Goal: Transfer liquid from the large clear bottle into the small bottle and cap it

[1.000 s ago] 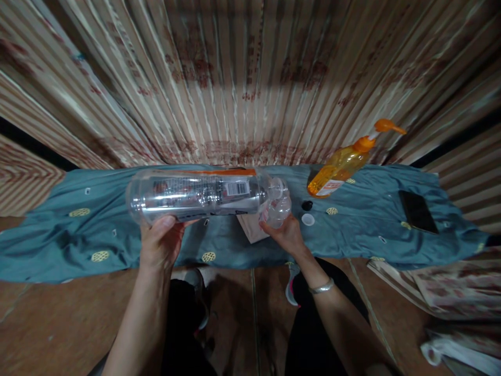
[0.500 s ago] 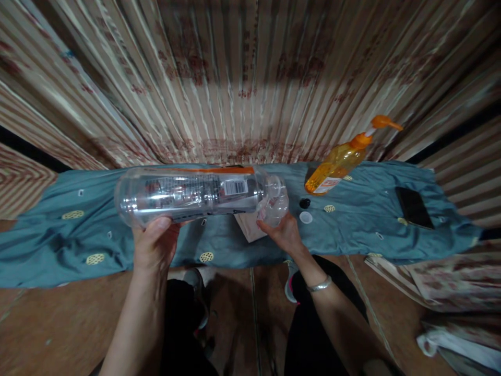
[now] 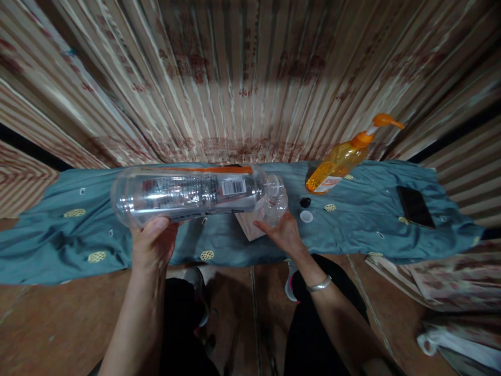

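My left hand grips a large clear plastic bottle from below, near its base. The bottle lies almost level in the air, its label with a barcode facing me and its neck to the right. My right hand is closed around a small clear bottle, which it holds upright. The large bottle's mouth meets the top of the small one; whether they touch, I cannot tell. Below the two bottles, a flat light-coloured box or board shows in part.
A teal patterned cloth covers the bench. Right of my hands are a black cap, a white round lid, an orange pump bottle and a dark phone-like slab. A striped curtain hangs behind.
The large bottle has shifted very slightly left at its base end. Both hands keep their grip, and the small bottle stays at the large one's mouth.
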A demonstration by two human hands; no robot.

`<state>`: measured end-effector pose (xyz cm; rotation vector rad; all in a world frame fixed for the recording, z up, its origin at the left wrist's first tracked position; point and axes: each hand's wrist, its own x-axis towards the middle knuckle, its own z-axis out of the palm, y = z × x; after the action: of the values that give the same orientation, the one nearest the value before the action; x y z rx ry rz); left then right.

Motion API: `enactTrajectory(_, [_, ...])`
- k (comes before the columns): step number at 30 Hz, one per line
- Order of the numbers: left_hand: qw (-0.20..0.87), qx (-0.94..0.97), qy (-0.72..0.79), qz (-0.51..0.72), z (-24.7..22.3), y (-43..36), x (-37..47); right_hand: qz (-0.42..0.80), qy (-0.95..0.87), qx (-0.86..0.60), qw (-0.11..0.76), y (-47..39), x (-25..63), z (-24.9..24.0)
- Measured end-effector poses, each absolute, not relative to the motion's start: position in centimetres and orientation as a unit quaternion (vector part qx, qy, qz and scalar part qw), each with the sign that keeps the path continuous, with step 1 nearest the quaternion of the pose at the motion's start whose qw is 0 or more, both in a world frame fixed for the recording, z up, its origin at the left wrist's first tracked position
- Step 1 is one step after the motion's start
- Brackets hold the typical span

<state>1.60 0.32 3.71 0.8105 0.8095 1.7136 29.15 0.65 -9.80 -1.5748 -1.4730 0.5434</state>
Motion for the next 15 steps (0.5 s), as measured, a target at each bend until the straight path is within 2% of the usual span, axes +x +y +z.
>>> enactTrajectory(3, [0.466, 0.359, 0.349, 0.729, 3.6, 0.5, 1.5, 0.207, -0.613, -0.615, 0.450, 0.5, 29.2, -9.8])
enactTrajectory(15, [0.471, 0.356, 0.338, 0.733, 3.1, 0.5, 0.8, 0.225, -0.606, -0.608, 0.461, 0.5, 28.9, -8.8])
